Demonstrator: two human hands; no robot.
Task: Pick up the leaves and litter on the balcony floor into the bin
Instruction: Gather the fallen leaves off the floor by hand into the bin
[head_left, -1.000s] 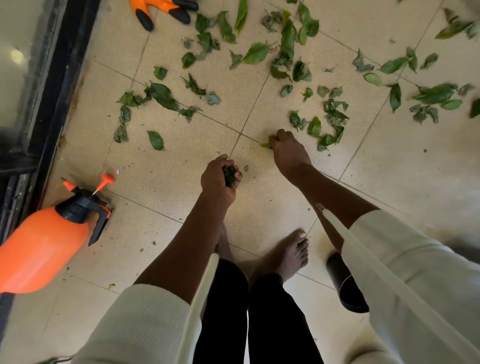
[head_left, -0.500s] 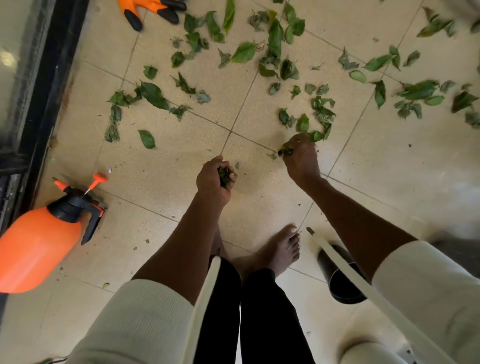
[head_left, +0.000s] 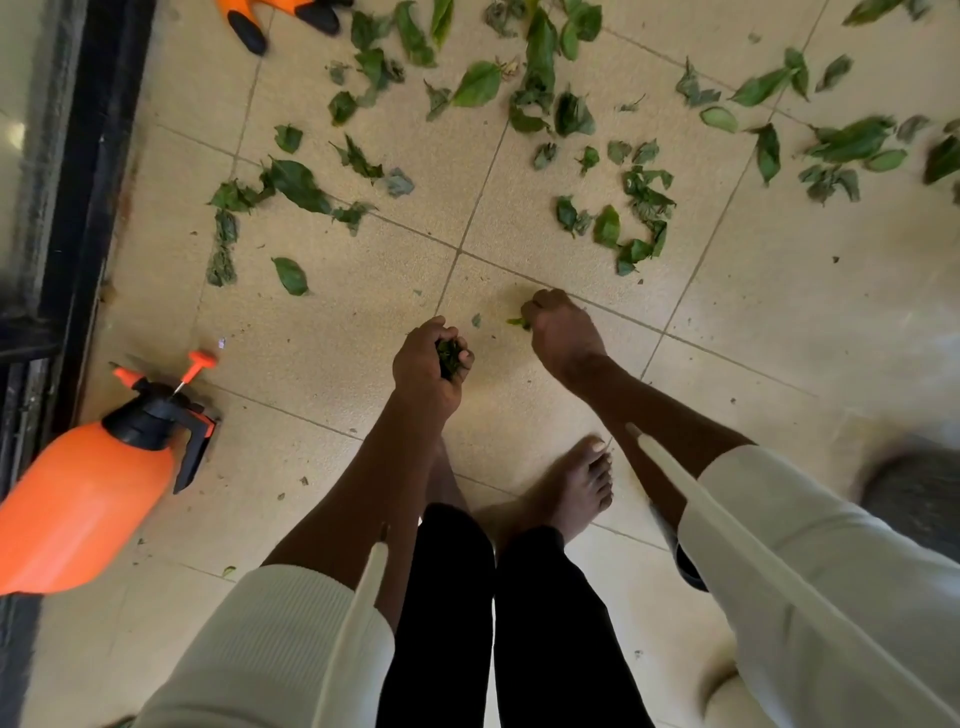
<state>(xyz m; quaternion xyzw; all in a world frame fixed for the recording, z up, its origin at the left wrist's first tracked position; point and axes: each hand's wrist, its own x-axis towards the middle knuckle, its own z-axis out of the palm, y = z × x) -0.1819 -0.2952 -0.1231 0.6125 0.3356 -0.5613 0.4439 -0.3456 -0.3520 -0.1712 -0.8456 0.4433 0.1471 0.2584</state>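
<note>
Green leaves (head_left: 540, 88) lie scattered over the beige tiled floor (head_left: 332, 338), mostly across the top half of the head view. My left hand (head_left: 428, 361) is closed around a wad of dark green leaves (head_left: 450, 358) just above the floor. My right hand (head_left: 561, 327) is closed to its right, pinching a small green leaf (head_left: 517, 322) at the fingertips. A sliver of the dark round bin (head_left: 688, 569) shows under my right sleeve; most of it is hidden.
An orange pressure sprayer (head_left: 88, 483) with a black head lies at the left. Orange-and-black gloves (head_left: 275, 18) sit at the top left. A black door frame (head_left: 78, 208) runs down the left edge. My bare feet (head_left: 576, 488) stand below the hands.
My right hand pulled back from the leaf cluster toward my left hand, holding a small leaf. The left hand kept its wad. The bin slid under my right sleeve.
</note>
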